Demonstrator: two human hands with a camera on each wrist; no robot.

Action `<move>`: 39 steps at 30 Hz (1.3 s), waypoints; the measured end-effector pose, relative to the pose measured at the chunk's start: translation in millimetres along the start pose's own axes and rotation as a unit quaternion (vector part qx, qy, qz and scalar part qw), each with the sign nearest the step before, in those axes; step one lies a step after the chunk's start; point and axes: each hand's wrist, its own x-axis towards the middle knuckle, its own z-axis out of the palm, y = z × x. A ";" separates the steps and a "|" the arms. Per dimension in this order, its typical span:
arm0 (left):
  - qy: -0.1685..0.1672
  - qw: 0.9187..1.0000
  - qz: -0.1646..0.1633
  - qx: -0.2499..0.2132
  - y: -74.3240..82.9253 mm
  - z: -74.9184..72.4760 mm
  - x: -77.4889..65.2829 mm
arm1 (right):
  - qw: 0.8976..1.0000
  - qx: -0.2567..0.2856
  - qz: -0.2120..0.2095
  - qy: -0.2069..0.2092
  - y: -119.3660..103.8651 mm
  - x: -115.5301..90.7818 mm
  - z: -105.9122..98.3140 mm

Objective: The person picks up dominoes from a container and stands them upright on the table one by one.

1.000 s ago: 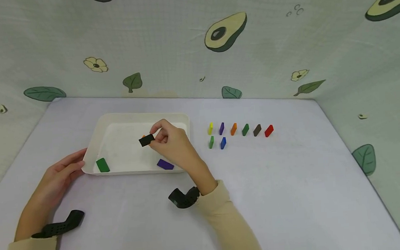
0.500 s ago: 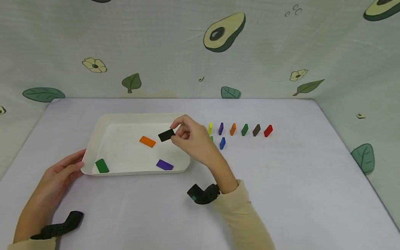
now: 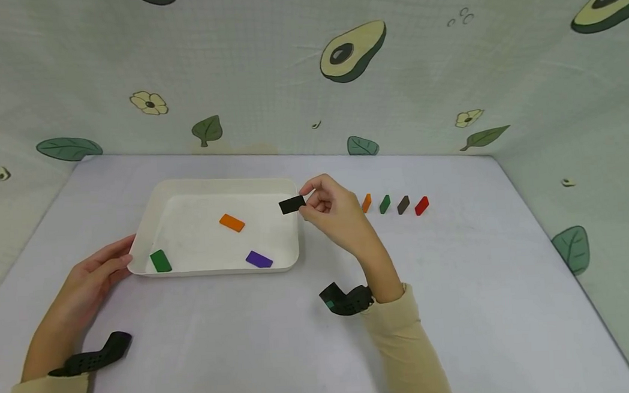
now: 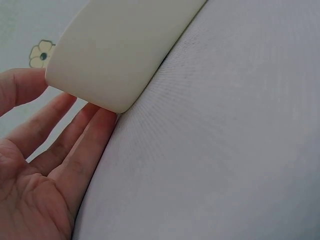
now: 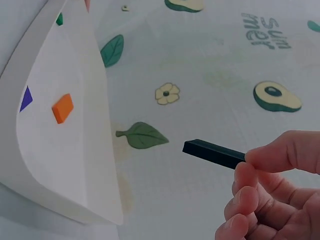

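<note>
My right hand [image 3: 340, 216] pinches a black domino-like block [image 3: 291, 204] by one end, between thumb and fingers. The block hangs in the air over the right rim of a white tray [image 3: 200, 191]. In the right wrist view the black block [image 5: 215, 154] points toward the tray, well apart from it. My left hand [image 3: 89, 279] touches the tray's near left corner; its fingers look fairly straight, with some fingertips partly hidden in the left wrist view. Inside the tray lie an orange block [image 3: 232, 222], a purple block [image 3: 259, 259] and a green block [image 3: 160, 261].
Right of the tray, an orange block [image 3: 366, 203], a green block [image 3: 384, 204], a brown block [image 3: 403, 205] and a red block [image 3: 422, 205] stand upright in a row. My right hand hides other blocks there. A patterned cloth [image 3: 263, 61] hangs behind the white table [image 3: 488, 300].
My right hand has carried the black block rightward from above the tray's middle to its right rim, uncovering the orange block and covering several standing ones. My left hand has stayed at the corner.
</note>
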 end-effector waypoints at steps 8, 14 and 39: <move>-0.003 1.000 0.000 -0.012 0.0 -0.2 -0.2 | 1.000 0.007 0.021 0.009 5.0 -5.1 -18.9; -0.012 1.000 0.007 -0.011 -0.3 1.1 0.5 | 0.999 0.008 0.031 0.022 12.0 -8.9 -33.8; -0.010 1.000 0.011 -0.014 -0.5 -0.7 1.2 | 0.992 -0.055 0.078 0.085 42.4 -26.6 -91.0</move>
